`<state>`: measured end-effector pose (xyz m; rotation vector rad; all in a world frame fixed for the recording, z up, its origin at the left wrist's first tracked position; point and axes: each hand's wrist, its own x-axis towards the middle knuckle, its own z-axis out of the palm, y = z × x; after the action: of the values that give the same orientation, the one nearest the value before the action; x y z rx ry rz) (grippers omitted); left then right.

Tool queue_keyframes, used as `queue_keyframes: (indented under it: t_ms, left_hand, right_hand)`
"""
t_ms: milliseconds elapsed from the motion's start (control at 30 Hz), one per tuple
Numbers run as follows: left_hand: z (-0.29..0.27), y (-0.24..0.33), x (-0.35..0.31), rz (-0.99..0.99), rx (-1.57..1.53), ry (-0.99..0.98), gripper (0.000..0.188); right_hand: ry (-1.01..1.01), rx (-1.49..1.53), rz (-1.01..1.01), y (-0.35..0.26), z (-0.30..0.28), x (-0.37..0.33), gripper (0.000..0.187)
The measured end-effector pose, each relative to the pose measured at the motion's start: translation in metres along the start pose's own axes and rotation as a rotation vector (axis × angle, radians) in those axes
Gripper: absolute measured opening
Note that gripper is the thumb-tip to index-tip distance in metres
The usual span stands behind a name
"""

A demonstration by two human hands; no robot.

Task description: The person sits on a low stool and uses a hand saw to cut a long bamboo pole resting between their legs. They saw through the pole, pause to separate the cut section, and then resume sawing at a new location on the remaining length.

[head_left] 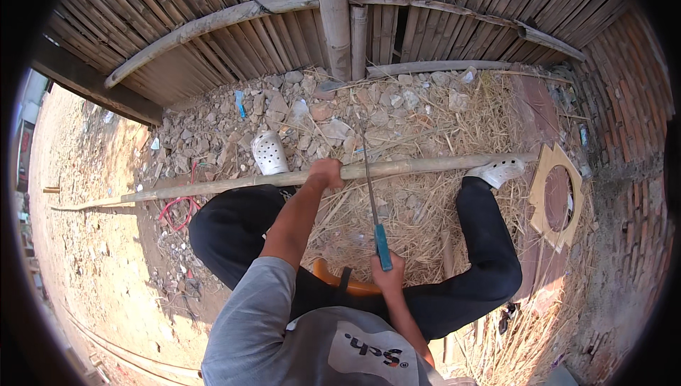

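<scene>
Bamboo pole (411, 166) is laid across the scene, low over the ground, roughly left to right. It is gripped from above by the left hand (326, 172), fingers wrapped around it near mid-length. Saw (373, 202) is held by its teal handle (383, 247) in the right hand (389, 272), fingers closed. Blade is set crosswise over the pole, just right of the left hand; cut depth can't be told.

Clutter: pole is crossed over the heel end of the left white clog (269, 153); its right stretch is overlapped by the right white clog (498, 172), pressure can't be told. Pole's right end is put close to a jagged yellowish board ring (540, 198); whether they touch can't be told. Red cord (186, 199) is looped near the pole's left part, beside the left knee. Orange curved object (365, 288) is partly hidden between the legs, near the right hand.

Ground is covered with rubble (277, 106) beyond the pole and straw (489, 109) to the right; a blue scrap (240, 103) is caught in the stones. Far side is closed off by a bamboo-slat wall (461, 38) with an upright post (333, 24), right side by a brick wall (638, 95).
</scene>
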<state>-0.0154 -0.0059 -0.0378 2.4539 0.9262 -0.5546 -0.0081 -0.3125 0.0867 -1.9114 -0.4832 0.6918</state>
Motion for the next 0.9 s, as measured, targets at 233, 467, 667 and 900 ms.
queue_keyframes:
  t_ms: [233,467,667,900]
  left_hand:
    - [0.005,-0.001,0.008,0.004,0.018,-0.013,0.042]
    - [-0.002,0.002,0.007,0.024,-0.056,-0.165,0.041]
    - [0.010,-0.021,0.037,-0.006,-0.332,-0.527,0.031]
    - [0.001,-0.015,0.020,0.049,-0.272,-0.308,0.036]
  right_hand:
    - [-0.030,0.023,0.002,0.027,0.034,0.018,0.019]
    - [-0.029,-0.038,0.045,0.008,0.006,0.024,0.017]
    - [-0.042,-0.072,-0.044,0.016,0.016,0.013,0.015]
    - [-0.107,0.038,-0.067,0.082,0.028,-0.004,0.020]
